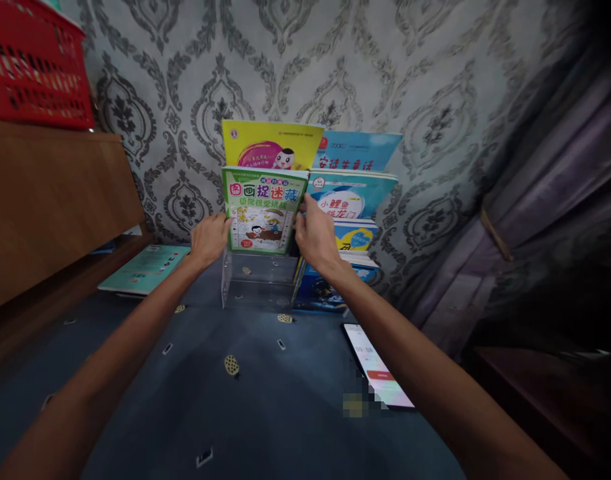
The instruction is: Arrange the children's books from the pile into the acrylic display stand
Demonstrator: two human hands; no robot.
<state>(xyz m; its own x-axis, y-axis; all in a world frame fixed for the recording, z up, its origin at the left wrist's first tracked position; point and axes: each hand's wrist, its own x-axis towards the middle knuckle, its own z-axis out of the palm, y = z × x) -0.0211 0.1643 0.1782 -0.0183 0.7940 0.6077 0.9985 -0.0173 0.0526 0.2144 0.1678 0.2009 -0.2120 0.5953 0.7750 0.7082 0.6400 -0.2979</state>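
Note:
A green-bordered picture book (263, 213) stands upright on a clear tiered rack (258, 273), held at both sides. My left hand (211, 239) grips its left edge, and my right hand (315, 232) grips its right edge with fingers partly hidden. Behind it rises a yellow book (270, 145). Right of these, a light blue book (365, 152), a teal book (370, 193), a yellow-and-blue book (358, 239) and a dark blue book (318, 290) stand in tiers. The rack's lower left tiers show no book.
A teal book (143, 270) lies flat at the left beside a wooden cabinet (60, 207) topped by a red basket (35, 73). A lit phone (375, 370) lies under my right forearm. Patterned wallpaper rises behind; a purple curtain (530, 167) hangs at the right.

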